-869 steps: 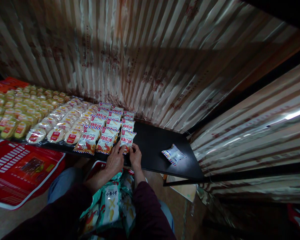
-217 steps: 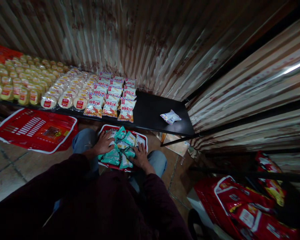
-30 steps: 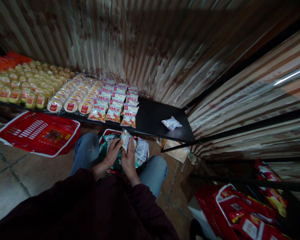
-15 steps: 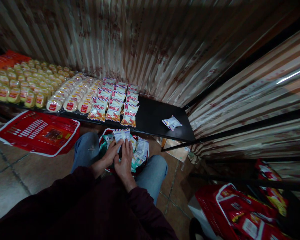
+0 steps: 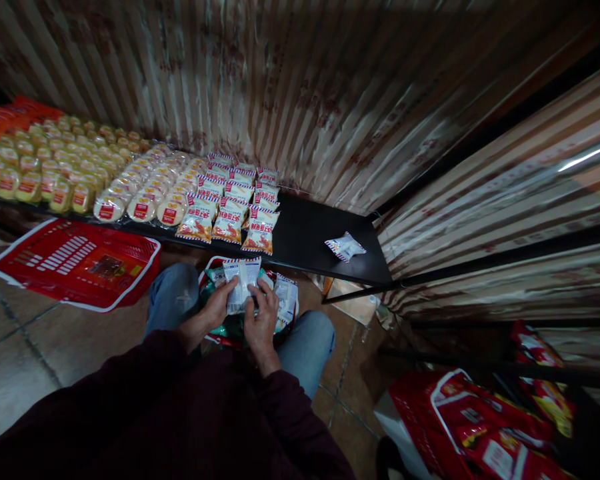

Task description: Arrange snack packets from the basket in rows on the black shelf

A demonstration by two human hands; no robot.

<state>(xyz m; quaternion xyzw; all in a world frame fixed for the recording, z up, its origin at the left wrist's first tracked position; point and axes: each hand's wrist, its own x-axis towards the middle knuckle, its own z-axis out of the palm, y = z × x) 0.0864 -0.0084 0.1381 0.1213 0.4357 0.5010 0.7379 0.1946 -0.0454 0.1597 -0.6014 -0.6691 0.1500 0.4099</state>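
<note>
A white snack packet [image 5: 241, 280] with a striped edge is between my hands, its printed back facing up. My left hand [image 5: 219, 307] grips its left side. My right hand [image 5: 261, 320] has its fingers bent against the packet's right side. Below lies a red basket [image 5: 219, 261] between my knees, holding green and white packets [image 5: 285, 297]. On the black shelf [image 5: 305, 233] several orange and white snack packets [image 5: 261, 230] stand in rows, and one packet [image 5: 346, 247] lies apart at the right.
Round wrapped cakes [image 5: 143, 207] and yellow wrapped cakes [image 5: 30, 187] fill the shelf's left part. A red basket [image 5: 80, 260] sits on the floor at the left. Red packages [image 5: 490, 420] lie at the lower right, beside black shelf bars.
My hands have spread apart, uncovering more of the packet between them. My right hand has shifted right, and my left fingers now hold the packet's left edge.
</note>
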